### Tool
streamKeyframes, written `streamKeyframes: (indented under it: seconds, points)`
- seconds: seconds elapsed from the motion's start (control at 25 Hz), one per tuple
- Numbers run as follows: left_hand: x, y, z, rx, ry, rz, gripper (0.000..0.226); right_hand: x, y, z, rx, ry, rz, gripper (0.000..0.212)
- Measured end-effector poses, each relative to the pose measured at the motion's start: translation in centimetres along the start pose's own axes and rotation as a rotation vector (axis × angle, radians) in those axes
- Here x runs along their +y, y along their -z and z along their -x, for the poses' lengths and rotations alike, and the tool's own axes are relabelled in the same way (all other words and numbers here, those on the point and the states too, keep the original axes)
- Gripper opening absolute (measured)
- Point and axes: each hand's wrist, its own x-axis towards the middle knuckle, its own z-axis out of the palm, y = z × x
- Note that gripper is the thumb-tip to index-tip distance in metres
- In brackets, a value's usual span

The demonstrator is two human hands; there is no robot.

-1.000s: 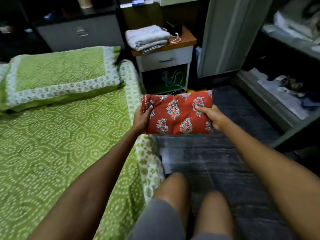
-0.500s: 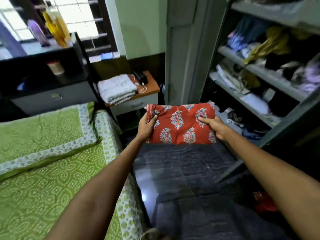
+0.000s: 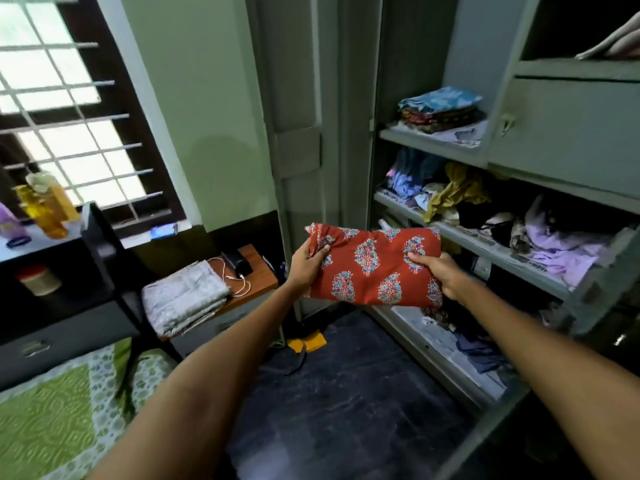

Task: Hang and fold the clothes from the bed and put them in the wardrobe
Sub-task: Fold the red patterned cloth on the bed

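Between the bed and the open wardrobe (image 3: 485, 157), both arms reach forward with a folded red cloth (image 3: 375, 266) held up in the air in front of the shelves. It is a rust-red fabric printed with blue and cream floral motifs, folded into a thick rectangle, lying roughly level with its right end slightly higher. The left hand (image 3: 306, 263) has its grip closed on the left end, thumb on top and fingers curled underneath, bunching the fabric there. The right hand (image 3: 438, 271) has its grip closed on the right end, thumb pressed onto the upper face and fingers wrapped under the lower edge. The cloth touches neither shelf nor floor.

Behind it the wardrobe shows several grey shelves. An upper shelf carries a small neat stack of folded clothes (image 3: 440, 105) with a blue piece on top. The shelf below is crowded with loose garments (image 3: 491, 206) in yellow, black and lilac, unfolded. A lower shelf near the floor holds more crumpled pieces, too dim to make out.

To the left, a wooden bedside tabletop (image 3: 258, 271) carries a folded grey blanket (image 3: 185, 303), a white cable and a dark object. A barred window (image 3: 69, 109) sits above, with 2 bottles (image 3: 46, 202) on its sill. The corner of the bed (image 3: 52, 410), in a green patterned cover, shows at lower left, and the floor is dark stone.
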Motion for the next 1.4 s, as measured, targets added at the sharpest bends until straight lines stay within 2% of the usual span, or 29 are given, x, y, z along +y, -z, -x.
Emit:
streamKeyframes:
  seconds: [0.12, 0.32, 0.44, 0.6, 0.72, 0.84, 1.0, 1.08, 1.24, 1.4]
  points:
    - [1.4, -2.7, -6.5, 0.011, -0.048, -0.029, 0.033, -2.4, 1.4, -5.8, 0.024, -0.031, -0.034, 0.059]
    - [4.5, -5.6, -16.3, 0.013, -0.075, -0.035, 0.038, -8.3, 2.3, -13.7, 0.058, -0.016, -0.059, 0.057]
    - [5.4, -6.8, -23.1, 0.016, -0.092, 0.041, 0.038, -13.3, 2.2, -19.0, 0.069, 0.062, 0.021, 0.032]
    - [6.8, -9.1, -33.0, 0.024, -0.146, 0.149, 0.04, -21.1, 2.8, -27.2, 0.105, 0.168, 0.176, 0.049]
    - [8.5, -11.5, -41.0, -0.032, -0.144, 0.222, 0.042, -27.0, 3.6, -32.8, 0.144, 0.231, 0.265, 0.045]
    - [11.7, -13.8, -47.6, -0.077, -0.11, 0.293, 0.047, -32.8, 4.8, -37.3, 0.183, 0.24, 0.358, 0.051]
    - [16.0, -18.0, -55.5, -0.097, -0.125, 0.382, 0.047, -39.5, 7.9, -44.8, 0.303, 0.268, 0.432, 0.041]
    - [17.1, -20.8, -59.1, -0.131, -0.115, 0.434, 0.055, -42.4, 9.9, -48.8, 0.355, 0.255, 0.481, 0.047]
    - [18.9, -25.7, -65.1, -0.197, -0.096, 0.474, 0.085, -46.9, 13.8, -56.7, 0.389, 0.239, 0.576, 0.054]
    - [19.9, -30.4, -70.7, -0.217, -0.08, 0.453, 0.087, -50.4, 16.9, -64.6, 0.388, 0.193, 0.733, 0.072]
